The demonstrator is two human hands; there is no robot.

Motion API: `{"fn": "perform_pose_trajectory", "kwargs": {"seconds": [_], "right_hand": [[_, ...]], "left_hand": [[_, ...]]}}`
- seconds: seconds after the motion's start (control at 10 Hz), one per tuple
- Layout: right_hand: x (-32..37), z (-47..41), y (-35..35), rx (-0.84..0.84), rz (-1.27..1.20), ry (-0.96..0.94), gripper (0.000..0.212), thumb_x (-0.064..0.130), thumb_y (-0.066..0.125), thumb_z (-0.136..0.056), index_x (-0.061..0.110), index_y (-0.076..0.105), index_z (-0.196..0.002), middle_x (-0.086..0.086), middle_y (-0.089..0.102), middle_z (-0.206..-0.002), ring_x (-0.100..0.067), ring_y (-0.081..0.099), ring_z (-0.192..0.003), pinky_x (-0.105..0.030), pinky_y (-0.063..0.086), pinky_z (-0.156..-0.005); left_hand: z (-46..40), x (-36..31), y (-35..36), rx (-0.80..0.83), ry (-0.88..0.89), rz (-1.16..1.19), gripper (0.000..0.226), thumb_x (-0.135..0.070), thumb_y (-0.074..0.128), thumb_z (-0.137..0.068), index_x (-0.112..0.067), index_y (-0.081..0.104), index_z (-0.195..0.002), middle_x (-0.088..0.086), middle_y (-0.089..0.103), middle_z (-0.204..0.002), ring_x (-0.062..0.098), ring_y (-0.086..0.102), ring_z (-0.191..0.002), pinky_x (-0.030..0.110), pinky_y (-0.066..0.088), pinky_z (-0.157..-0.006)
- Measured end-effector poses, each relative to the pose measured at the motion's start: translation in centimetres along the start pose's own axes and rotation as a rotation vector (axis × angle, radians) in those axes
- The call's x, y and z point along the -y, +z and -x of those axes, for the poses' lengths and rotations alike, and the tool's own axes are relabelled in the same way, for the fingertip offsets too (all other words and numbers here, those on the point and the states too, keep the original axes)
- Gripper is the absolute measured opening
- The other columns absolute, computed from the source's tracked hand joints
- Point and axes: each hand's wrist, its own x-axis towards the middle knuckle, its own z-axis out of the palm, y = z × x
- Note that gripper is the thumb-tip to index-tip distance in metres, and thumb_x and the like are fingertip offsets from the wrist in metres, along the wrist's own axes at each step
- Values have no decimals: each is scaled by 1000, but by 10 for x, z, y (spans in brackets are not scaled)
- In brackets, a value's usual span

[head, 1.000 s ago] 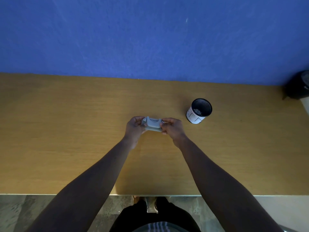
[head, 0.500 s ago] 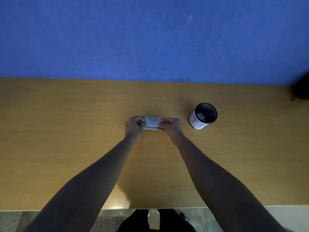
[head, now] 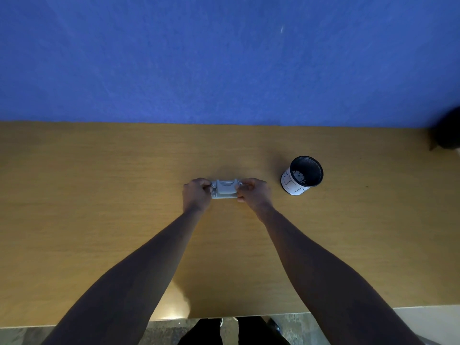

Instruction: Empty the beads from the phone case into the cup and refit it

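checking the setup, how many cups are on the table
1. The cup stands upright on the table, to the right of both hands, apart from them. A dark object at the far right edge is unidentifiable.

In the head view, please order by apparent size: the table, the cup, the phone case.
1. table, by far the largest.
2. cup.
3. phone case; both hands cover its ends, so its rank below the cup is unsure.
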Motion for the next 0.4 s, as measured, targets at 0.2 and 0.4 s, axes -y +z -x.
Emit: {"fn": "perform_pose_trajectory", "kwargs": {"seconds": [0.2,0.4], "right_hand": [[-5,12,-4,-125,555,-288,34,37,57,-94,8,65,-112,-11,68,-101,-26,63,-91,-31,48,-71],[-12,31,-13,-136,822,-459,31,35,48,-99,8,58,-111,-13,59,-110,-32,55,-103,-37,46,-77]], "left_hand": [[10,-1,-10,-5,41,30,18,-4,57,-87,-8,73,-94,6,73,-92,18,66,-84,20,42,-71],[23,8,-21,23,164,-82,15,-7,56,-86,-8,71,-91,12,69,-100,29,65,-93,30,48,-76]]}}
